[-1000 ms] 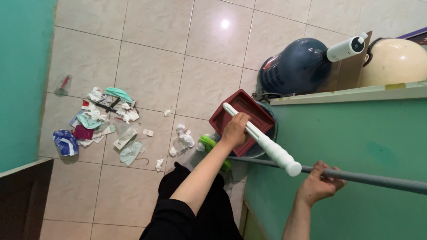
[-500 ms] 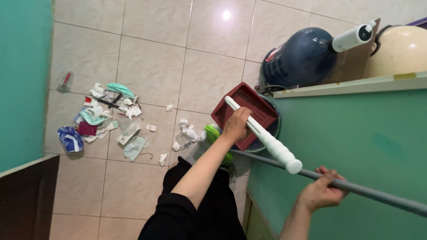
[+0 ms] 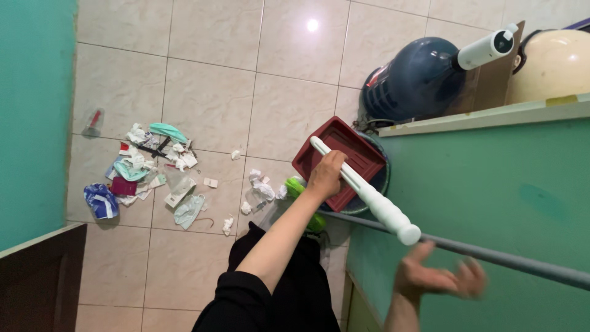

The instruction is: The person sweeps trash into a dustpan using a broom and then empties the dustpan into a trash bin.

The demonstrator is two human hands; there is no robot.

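My left hand (image 3: 326, 174) grips the white handle (image 3: 369, 195) of a dark red dustpan (image 3: 335, 158), which rests over a round bin (image 3: 376, 179) by the green wall. My right hand (image 3: 437, 278) is blurred, fingers spread, just below a grey pole (image 3: 491, 253) that leans along the green wall; it holds nothing. The pole's lower end runs toward a green broom head (image 3: 300, 195) near my legs.
Litter of tissues, face masks and wrappers (image 3: 150, 169) lies scattered on the tiled floor at left. A dark blue water jug (image 3: 418, 77) with a white neck and a cream helmet (image 3: 553, 61) sit behind a ledge (image 3: 491, 115). A dark cabinet (image 3: 37, 280) stands lower left.
My right hand has let go of the grey pole and opened, dropping just below it. The left hand keeps its hold on the dustpan handle.
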